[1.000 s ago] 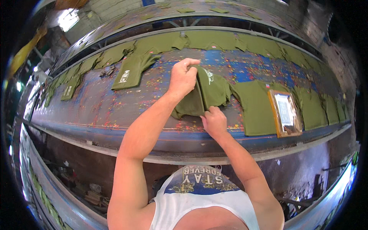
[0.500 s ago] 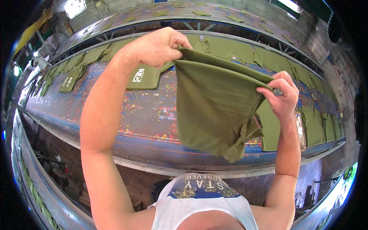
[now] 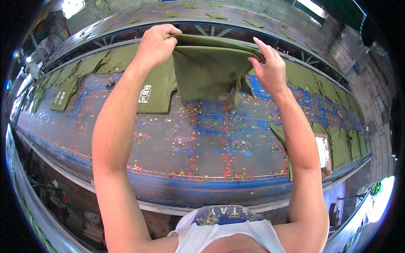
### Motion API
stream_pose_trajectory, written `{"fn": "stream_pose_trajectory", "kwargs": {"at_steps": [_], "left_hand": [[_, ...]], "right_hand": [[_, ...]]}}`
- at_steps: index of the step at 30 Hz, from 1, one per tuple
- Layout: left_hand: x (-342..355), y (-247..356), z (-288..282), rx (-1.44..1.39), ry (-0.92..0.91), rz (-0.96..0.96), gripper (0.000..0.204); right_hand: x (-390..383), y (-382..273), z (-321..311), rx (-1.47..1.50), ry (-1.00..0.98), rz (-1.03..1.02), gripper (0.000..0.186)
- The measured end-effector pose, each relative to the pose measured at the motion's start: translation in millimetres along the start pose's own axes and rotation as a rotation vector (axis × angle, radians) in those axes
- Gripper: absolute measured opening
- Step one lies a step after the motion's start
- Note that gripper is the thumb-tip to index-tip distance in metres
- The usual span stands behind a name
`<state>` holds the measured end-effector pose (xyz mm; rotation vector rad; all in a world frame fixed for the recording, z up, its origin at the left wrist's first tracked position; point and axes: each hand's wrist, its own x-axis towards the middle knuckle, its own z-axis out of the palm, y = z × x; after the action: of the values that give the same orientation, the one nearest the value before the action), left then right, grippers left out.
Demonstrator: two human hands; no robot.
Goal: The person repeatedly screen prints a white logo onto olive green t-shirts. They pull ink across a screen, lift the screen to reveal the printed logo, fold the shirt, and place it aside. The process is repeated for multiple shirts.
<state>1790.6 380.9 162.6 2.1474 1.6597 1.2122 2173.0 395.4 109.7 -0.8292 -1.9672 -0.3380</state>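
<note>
Across the paint-flecked table, I see the olive shirt hanging at upper centre of the frame, left hand pinching one corner, right hand pinching the other with one finger raised, a looser-looking grip that could let a fold slip crooked.

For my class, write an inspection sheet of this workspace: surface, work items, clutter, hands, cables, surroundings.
Surface: dark table, spattered with blue, red and yellow specks.
Work items: held green garment hangs down, lower end blurred; white-printed garment lies to its left; row of green garments along the far edge.
Clutter: small dark bundle at far left, too small to identify; framed panel at near right.
Hands: left hand grips the garment's upper left, right hand its upper right.
Cables: nothing seen.
Surroundings: second table behind; block wall right.
</note>
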Motion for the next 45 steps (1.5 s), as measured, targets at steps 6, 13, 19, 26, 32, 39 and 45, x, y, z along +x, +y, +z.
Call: {"fn": "stream_pose_trajectory", "kwargs": {"at_steps": [6, 13, 19, 26, 32, 39, 45], "left_hand": [[-72, -94, 60, 0.093, 0.343, -0.039, 0.036], [-237, -189, 130, 0.346, 0.221, -0.368, 0.038], [-288, -209, 146, 0.449, 0.134, -0.386, 0.042], [-301, -195, 153, 0.346, 0.242, -0.456, 0.053], [-321, -183, 150, 0.302, 0.298, -0.46, 0.055], [-354, -158, 147, 0.38, 0.184, -0.49, 0.053], [-392, -77, 143, 0.631, -0.077, -0.549, 0.049]], "right_hand": [[-53, -1, 96, -0.013, -0.075, 0.023, 0.021], [-197, -71, 192, 0.141, -0.528, 0.162, 0.008], [-243, -84, 200, 0.22, -0.596, 0.245, 0.011], [-281, -130, 133, 0.193, -0.473, 0.276, 0.031], [-334, -171, 32, 0.265, -0.483, 0.443, 0.033], [-373, -194, -42, 0.225, -0.443, 0.529, 0.034], [-366, -209, -89, 0.328, -0.578, 0.538, 0.036]]}}
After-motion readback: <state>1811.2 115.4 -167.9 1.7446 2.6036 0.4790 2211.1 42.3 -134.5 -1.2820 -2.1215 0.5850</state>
